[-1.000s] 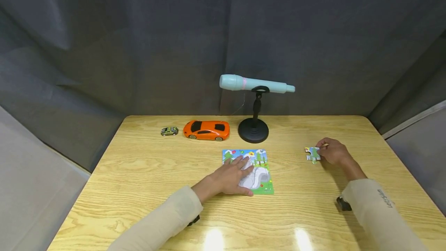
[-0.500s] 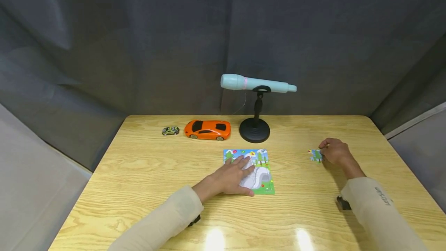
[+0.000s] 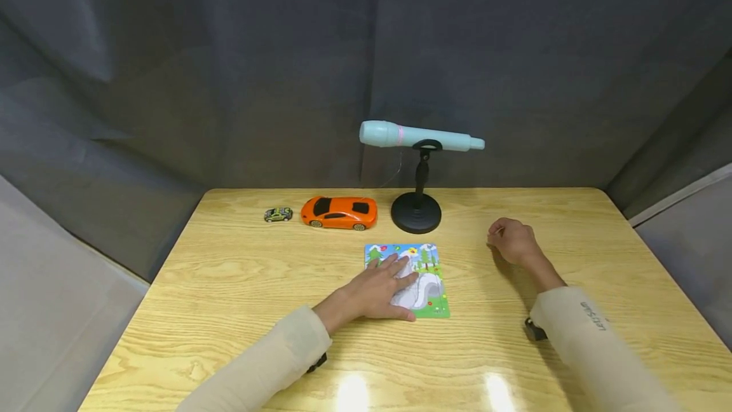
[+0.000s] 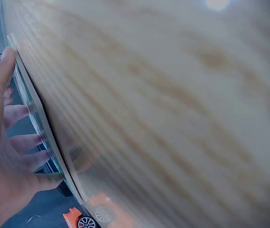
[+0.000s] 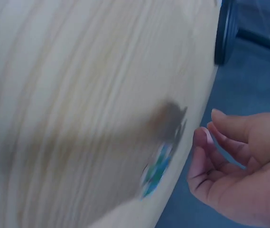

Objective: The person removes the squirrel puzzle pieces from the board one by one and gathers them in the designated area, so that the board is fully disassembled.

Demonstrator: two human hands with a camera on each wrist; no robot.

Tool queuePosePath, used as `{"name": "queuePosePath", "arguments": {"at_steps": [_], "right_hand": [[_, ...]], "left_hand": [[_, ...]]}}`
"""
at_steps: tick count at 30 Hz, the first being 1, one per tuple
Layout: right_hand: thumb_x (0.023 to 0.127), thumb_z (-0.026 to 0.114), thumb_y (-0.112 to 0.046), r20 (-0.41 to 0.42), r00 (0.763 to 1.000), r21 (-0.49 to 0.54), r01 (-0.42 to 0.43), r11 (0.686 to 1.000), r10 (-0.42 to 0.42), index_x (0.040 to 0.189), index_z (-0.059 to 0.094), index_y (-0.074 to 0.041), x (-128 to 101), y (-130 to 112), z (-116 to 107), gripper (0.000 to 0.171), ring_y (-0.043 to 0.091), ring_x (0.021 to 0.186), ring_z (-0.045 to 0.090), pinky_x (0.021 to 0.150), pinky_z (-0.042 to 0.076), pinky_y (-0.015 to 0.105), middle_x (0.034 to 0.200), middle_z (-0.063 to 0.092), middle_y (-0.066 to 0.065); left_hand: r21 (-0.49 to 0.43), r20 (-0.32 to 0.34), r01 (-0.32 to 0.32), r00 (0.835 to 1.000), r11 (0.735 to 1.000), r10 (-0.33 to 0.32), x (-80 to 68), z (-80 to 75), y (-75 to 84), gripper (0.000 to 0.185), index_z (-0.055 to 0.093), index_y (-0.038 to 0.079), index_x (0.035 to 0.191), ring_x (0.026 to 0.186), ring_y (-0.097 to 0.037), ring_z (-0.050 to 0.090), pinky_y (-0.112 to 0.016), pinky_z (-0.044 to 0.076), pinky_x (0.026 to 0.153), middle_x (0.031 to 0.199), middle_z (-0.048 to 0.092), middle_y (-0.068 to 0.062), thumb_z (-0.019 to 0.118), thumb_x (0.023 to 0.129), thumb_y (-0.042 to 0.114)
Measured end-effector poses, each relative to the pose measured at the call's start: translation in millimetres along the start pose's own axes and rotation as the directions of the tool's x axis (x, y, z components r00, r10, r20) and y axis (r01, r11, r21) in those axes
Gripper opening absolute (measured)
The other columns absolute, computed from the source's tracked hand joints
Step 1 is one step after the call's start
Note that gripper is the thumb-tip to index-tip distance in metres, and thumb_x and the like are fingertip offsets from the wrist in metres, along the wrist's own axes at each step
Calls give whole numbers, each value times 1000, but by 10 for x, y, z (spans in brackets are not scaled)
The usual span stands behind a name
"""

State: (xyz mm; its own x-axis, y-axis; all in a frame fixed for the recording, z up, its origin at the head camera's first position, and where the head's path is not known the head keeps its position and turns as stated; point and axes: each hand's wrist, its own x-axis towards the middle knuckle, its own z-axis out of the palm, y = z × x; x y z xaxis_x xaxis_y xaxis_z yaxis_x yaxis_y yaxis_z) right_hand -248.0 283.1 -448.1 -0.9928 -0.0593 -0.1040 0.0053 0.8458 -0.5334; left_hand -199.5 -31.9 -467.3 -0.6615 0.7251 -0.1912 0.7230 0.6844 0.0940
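Note:
My left hand (image 3: 377,291) rests with spread fingers on a square picture puzzle (image 3: 431,285) of trees, flowers and a grey path. The hand hides the puzzle's lower left part. In the left wrist view the fingertips (image 4: 40,140) lie along the thin puzzle board (image 4: 44,114). My right hand (image 3: 513,241) is over the table, right of the puzzle, its fingers loosely curled. In the right wrist view the blurred blue and green puzzle piece (image 5: 156,171) shows against the tabletop, apart from those fingers. From the head view it is hidden, seemingly beneath the right hand.
Behind the puzzle stands a pale blue toy microphone (image 3: 417,137) on a black stand (image 3: 416,213). To its left are an orange toy car (image 3: 339,213) and a small green toy car (image 3: 278,214). A dark curtain (image 3: 286,81) hangs behind the wooden table (image 3: 257,272).
The right hand held the puzzle piece by its right edge, and the piece tilted. Now the hand has moved left and the piece is out of the head view. The left hand stays still.

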Motion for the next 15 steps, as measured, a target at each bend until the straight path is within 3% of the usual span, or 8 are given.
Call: {"name": "queuePosePath", "arguments": {"at_steps": [6,15], "right_hand": [[94,56,-16,18,999,46,43,998,-44,110,58,5,17,-324,152,26,16,69,56,62,44,28,87,64,12],[89,66,-15,106,990,99,81,992,-91,109,62,3,85,-746,475,27,16,75,54,62,44,24,93,64,11]], "left_hand": [[16,-20,10,1000,1000,-10,-48,-5,-38,78,30,28,150,147,-30,18,-55,24,114,159,20,-9,40,86,73],[53,-44,43,998,998,-40,-126,-16,-118,74,34,28,148,146,-35,20,-55,25,114,155,24,-21,43,87,69]]}}
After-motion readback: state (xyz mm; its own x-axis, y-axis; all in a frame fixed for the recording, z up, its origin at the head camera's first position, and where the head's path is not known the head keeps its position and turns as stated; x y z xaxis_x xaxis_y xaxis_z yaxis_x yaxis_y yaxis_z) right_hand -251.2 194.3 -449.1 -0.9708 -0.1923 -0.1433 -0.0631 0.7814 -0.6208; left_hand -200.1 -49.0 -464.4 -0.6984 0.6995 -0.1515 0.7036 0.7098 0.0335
